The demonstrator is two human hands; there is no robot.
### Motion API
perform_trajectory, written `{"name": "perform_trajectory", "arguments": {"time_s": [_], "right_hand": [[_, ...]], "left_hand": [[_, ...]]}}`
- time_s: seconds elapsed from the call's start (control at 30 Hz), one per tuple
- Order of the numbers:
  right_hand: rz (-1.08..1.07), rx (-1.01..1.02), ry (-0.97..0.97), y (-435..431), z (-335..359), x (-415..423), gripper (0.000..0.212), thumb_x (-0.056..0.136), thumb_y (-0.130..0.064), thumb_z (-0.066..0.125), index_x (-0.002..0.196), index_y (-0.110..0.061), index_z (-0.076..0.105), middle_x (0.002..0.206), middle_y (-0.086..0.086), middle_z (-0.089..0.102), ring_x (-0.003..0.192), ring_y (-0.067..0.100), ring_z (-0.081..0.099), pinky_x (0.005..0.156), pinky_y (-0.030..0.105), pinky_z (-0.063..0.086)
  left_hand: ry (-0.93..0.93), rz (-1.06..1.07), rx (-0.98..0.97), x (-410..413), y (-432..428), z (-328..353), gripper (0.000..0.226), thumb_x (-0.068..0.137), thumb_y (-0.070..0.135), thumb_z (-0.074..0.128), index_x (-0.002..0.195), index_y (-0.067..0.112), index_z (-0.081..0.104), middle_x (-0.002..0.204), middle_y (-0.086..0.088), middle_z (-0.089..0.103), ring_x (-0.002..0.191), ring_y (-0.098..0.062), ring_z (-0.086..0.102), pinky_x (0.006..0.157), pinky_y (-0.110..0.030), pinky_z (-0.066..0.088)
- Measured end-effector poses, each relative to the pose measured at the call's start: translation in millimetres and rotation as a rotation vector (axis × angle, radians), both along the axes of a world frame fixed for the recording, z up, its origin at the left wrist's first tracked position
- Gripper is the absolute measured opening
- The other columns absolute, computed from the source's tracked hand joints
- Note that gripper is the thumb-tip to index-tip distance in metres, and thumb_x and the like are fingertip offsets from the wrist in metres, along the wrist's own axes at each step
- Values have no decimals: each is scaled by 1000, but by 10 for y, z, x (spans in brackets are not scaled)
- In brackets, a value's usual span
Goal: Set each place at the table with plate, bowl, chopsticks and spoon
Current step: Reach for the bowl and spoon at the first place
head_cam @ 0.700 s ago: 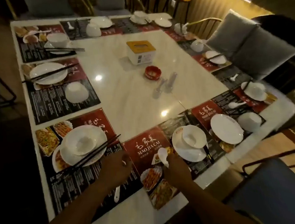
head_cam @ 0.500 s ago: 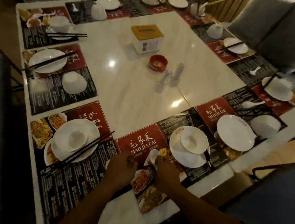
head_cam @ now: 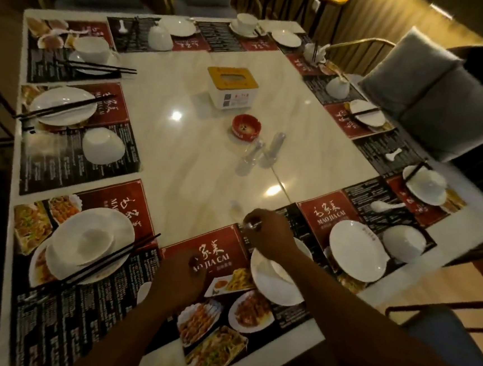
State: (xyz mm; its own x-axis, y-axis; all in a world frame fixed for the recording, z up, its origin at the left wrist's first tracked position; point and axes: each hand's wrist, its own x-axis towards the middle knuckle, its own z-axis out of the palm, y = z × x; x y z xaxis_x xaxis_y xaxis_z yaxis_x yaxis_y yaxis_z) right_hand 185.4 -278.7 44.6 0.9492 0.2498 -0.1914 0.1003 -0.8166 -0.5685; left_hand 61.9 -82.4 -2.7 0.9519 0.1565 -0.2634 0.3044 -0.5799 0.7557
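Lower centre: R hand (head_cam: 269, 235) pinches a small pale item, prob. the spoon (head_cam: 251, 225), just above the plate (head_cam: 273, 288) in frame. L hand (head_cam: 181, 278) lies curled on the placemat (head_cam: 225, 241); can't tell its grip. Spoon looks glazed ceramic: light, stiff, slick, chippable, so hold mid-handle.

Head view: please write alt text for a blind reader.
Two hands reach over a white table: the right hand, above a plate, pinches what looks like a spoon; the left hand is over a menu placemat. Bowls and chopsticks line the edges.
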Motion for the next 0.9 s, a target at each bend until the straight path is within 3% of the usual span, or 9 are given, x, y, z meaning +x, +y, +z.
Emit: {"name": "perform_trajectory", "arguments": {"time_s": [0.1, 0.2, 0.3, 0.4, 0.5, 0.77, 0.9], "right_hand": [[69, -106, 3, -291, 129, 432, 22, 87, -20, 75, 109, -19, 71, 103, -2, 74, 82, 9, 68, 75, 29, 59], [173, -257, 18, -473, 83, 771, 42, 82, -19, 81, 122, -18, 67, 109, -1, 74, 93, 16, 69, 83, 31, 56], [292, -327, 64, -530, -123, 999, 42, 83, -11, 76, 124, -18, 68, 113, 2, 73, 96, 20, 69, 85, 35, 57], [456, -360, 55, -519, -401, 1146, 40, 85, -7, 70, 124, -18, 69, 114, 4, 73, 99, 22, 68, 89, 35, 55], [626, -388, 44, -506, -645, 1217, 40, 88, -9, 66, 126, -21, 68, 114, 4, 70, 101, 24, 64, 88, 34, 52], [820, -333, -32, -558, -908, 1304, 29, 86, -9, 68, 112, -21, 72, 97, 3, 65, 91, 21, 62, 74, 29, 47], [879, -317, -33, -578, -896, 1322, 31, 89, -12, 65, 119, -18, 67, 105, 3, 62, 99, 22, 59, 80, 34, 52]], "left_hand": [[-24, -99, 87, 57, -117, -71, 38, 87, 32, 69, 123, 25, 63, 119, 8, 61, 109, -12, 59, 91, -30, 50], [-8, -151, 145, 110, -231, -180, 57, 84, 26, 71, 138, 21, 52, 135, -2, 51, 125, -23, 50, 99, -32, 46], [122, -236, 306, 195, -341, -303, 90, 81, 42, 75, 154, 23, 27, 157, -5, 28, 144, -27, 28, 114, -40, 34], [246, -234, 401, 316, -406, -375, 109, 76, 54, 77, 158, 29, 10, 165, -6, 2, 151, -33, 6, 118, -50, 27], [334, -193, 477, 382, -498, -422, 119, 69, 61, 79, 158, 33, 5, 165, -7, -13, 151, -35, -10, 121, -53, 18], [395, -95, 565, 387, -612, -513, 123, 64, 60, 83, 157, 35, 6, 165, -3, -16, 151, -29, -14, 122, -49, 9], [431, -8, 480, 435, -738, -409, 112, 68, 51, 84, 156, 31, 17, 166, -5, -5, 152, -31, -5, 121, -52, 17]]}}
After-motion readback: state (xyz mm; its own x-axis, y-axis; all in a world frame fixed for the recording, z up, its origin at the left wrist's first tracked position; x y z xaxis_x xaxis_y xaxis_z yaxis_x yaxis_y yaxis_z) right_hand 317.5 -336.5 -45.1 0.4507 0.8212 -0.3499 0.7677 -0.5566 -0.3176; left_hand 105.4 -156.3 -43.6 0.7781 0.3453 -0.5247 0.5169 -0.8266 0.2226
